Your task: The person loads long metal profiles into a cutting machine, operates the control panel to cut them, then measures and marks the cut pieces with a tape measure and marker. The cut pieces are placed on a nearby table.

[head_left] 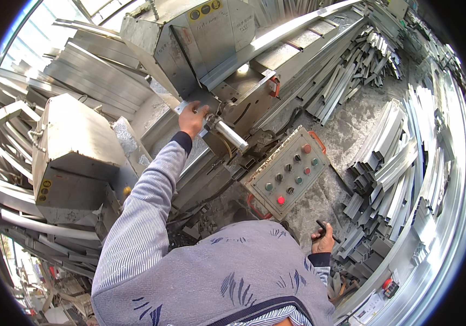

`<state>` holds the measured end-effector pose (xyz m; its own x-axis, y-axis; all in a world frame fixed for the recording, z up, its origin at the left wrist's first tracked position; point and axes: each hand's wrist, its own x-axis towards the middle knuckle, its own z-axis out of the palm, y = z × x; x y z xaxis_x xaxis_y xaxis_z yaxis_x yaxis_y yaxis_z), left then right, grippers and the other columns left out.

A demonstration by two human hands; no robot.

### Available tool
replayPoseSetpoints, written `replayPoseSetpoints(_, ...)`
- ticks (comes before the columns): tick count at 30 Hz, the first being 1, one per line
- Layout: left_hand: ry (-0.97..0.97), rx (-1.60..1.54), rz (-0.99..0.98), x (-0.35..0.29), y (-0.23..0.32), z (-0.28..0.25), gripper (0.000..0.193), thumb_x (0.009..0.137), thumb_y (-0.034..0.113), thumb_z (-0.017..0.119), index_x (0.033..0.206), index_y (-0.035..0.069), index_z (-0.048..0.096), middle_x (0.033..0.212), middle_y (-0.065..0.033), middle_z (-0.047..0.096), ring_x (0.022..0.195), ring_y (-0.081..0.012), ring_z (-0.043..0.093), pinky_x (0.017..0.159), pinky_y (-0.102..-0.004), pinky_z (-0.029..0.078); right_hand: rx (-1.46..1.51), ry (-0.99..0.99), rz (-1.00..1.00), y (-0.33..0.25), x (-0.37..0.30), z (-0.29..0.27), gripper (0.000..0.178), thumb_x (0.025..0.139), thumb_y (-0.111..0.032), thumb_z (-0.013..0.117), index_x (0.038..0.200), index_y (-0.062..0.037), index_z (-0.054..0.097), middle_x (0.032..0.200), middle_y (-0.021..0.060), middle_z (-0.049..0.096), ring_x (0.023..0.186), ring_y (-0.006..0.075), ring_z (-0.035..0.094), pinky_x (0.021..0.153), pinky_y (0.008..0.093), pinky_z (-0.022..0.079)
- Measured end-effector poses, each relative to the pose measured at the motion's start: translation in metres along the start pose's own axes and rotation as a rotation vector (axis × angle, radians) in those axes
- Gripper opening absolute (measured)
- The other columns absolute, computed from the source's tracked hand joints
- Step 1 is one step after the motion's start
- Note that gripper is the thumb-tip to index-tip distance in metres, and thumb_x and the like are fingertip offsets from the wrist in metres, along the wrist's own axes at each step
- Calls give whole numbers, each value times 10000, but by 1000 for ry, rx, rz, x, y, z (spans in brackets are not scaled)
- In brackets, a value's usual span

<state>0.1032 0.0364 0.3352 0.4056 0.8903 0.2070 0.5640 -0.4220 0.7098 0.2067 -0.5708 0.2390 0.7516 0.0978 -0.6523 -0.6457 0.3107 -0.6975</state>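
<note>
My left hand (pixel 191 119) reaches forward to the saw machine, beside a silver clamp cylinder (pixel 230 136). Its thumb and forefinger are apart and its fingertips are at the machine's metal edge; the other fingers are partly hidden. A long aluminium profile (pixel 276 42) lies along the machine bed, its near end under the large metal guard (pixel 189 46), close to that hand. Low on the right, my right hand (pixel 322 239) is closed round a thin black pen-like stick (pixel 328 230). Between the hands stands a control box (pixel 288 173) with several coloured buttons and knobs.
A second metal guard (pixel 75 157) stands on the left. Stacked profiles (pixel 390 157) and shorter offcuts (pixel 347 76) lie on the right, with long bars along the right rim. Orange handles (pixel 317 142) stick out from the control box. Cables (pixel 211 195) run below the machine.
</note>
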Motion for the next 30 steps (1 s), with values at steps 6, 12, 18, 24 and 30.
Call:
replayPoseSetpoints(6,-39,177,34,113,-48,53,755,817,583,754,1251,-29,671,1193,-246,704,1150,-377,661,985,-444,510,-145,214,-75,46,-51,-10,262,960,-305,660,1015,-50,677,736,37,586,495,134,535,452,296,500)
replayPoseSetpoints(12,-88,161,53,150,-68,93,630,823,527,761,1199,24,708,1166,-231,708,1114,-407,656,945,-478,517,-120,364,-124,65,-85,-17,255,935,-283,667,992,-35,671,716,38,594,481,125,527,416,279,481)
replayPoseSetpoints(18,-56,248,39,144,-61,84,589,839,520,746,1211,65,712,1154,-202,721,1084,-390,676,912,-481,532,-182,365,-105,68,-97,-1,238,926,-251,675,952,-16,646,709,61,604,482,149,542,438,314,491)
replayPoseSetpoints(24,-11,285,97,124,-51,63,567,846,517,737,1179,58,725,1125,-209,729,1062,-404,682,908,-495,532,-286,350,-101,64,-99,12,263,912,-244,694,952,9,636,718,87,624,503,168,566,454,324,495)
replayPoseSetpoints(30,17,372,60,84,-80,23,527,843,526,725,1096,64,741,1017,-204,746,982,-413,700,843,-508,540,-305,331,-80,69,-92,10,275,901,-229,706,964,28,630,717,91,627,501,167,567,454,313,492)
